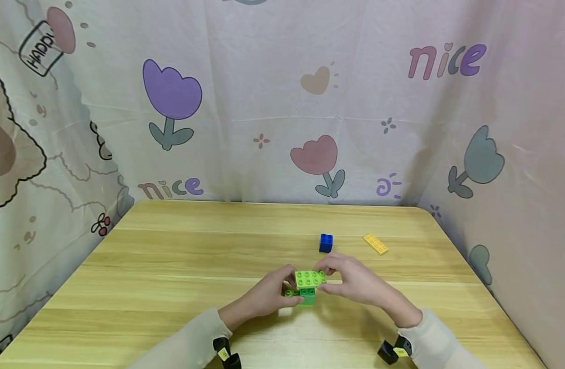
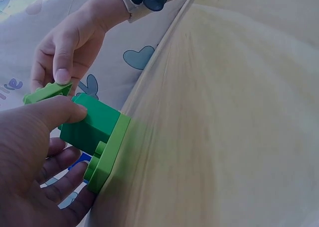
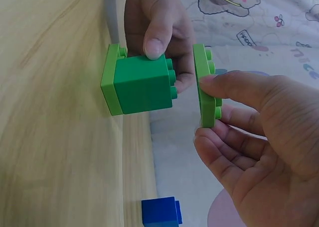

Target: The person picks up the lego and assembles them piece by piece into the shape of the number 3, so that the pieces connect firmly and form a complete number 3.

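My left hand (image 1: 268,293) grips a dark green block (image 3: 142,85), its thumb against one side. That block sits on a light green studded plate (image 3: 112,85), which sticks out past it on one side and appears to lie on the table. A second light green plate (image 1: 310,278) is pinched between thumb and fingers of my right hand (image 1: 356,279). It is held above the dark green block, and the right wrist view shows a gap between this plate and the block's studs. Some of the left fingers are hidden behind the block.
A blue block (image 1: 326,243) stands on the wooden table (image 1: 195,246) beyond the hands. To its right lies a flat yellow plate (image 1: 376,244). A printed curtain (image 1: 245,92) hangs behind and beside the table.
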Demonstrator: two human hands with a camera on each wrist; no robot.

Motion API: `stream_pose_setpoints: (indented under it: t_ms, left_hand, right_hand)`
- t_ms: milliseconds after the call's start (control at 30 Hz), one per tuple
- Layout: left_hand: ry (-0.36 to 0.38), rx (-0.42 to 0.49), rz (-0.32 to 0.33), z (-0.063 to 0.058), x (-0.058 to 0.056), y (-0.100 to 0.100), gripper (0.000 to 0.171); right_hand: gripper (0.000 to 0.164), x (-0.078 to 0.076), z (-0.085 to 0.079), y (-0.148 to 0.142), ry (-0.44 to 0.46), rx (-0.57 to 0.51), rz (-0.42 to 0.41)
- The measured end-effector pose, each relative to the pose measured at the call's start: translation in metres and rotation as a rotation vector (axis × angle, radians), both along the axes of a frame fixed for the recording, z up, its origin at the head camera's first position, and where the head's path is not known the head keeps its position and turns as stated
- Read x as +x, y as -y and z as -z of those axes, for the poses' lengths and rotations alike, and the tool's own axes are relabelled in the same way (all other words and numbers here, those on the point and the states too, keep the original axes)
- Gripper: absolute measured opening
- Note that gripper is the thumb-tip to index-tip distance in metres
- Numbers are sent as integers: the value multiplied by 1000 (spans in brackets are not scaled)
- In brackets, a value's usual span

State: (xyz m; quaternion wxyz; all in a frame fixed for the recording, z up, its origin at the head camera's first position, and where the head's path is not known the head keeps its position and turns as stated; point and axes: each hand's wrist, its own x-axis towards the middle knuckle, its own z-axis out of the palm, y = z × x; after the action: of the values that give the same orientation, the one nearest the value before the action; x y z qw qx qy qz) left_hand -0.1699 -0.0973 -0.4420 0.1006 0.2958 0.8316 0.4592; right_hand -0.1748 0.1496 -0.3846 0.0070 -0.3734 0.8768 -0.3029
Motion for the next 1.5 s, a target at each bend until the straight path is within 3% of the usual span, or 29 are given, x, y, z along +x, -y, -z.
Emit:
stream_pose_setpoints:
  t_ms: [667,1500]
  left_hand:
    - [5,41,17,3,0,2,32]
    - [-16,7,1,3,0,2,33]
  right_hand:
    - [31,5,4,9,-35,50,-20]
    - [30,5,8,24,-69,96,-42]
